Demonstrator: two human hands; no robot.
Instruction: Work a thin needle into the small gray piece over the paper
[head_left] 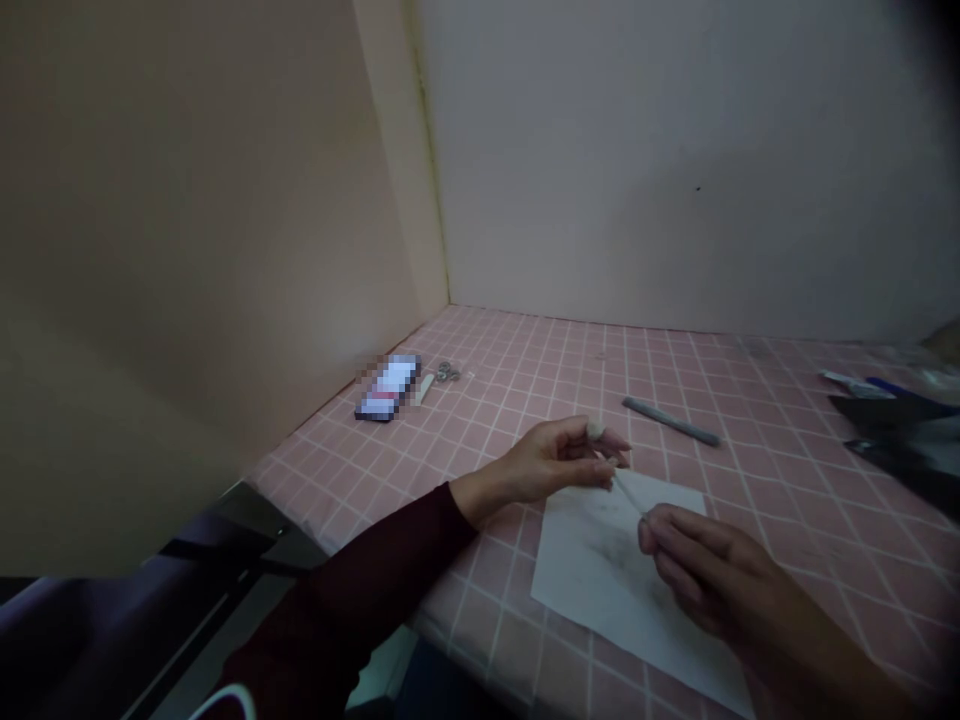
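Above a sheet of white paper (574, 560) with grey smudges, my two hands are close together. My right hand (709, 565) is closed in a pinch around a thin pale stick (631, 495), which slants up and left. At the stick's far end, my left hand (559, 460) has its thumb and fingers drawn together; what lies between the fingertips is too small to make out. A small whitish piece (596, 429) shows at the left fingers, and I cannot tell whether it is worn or held.
Beyond the paper lies a grey flat strip (670, 421). A phone (388, 388), a small white strip (424, 389) and small metallic items (447, 372) rest at the left. Dark sheets (892, 425) and a white tube (855, 384) are at right. Walls close off the table's left and back.
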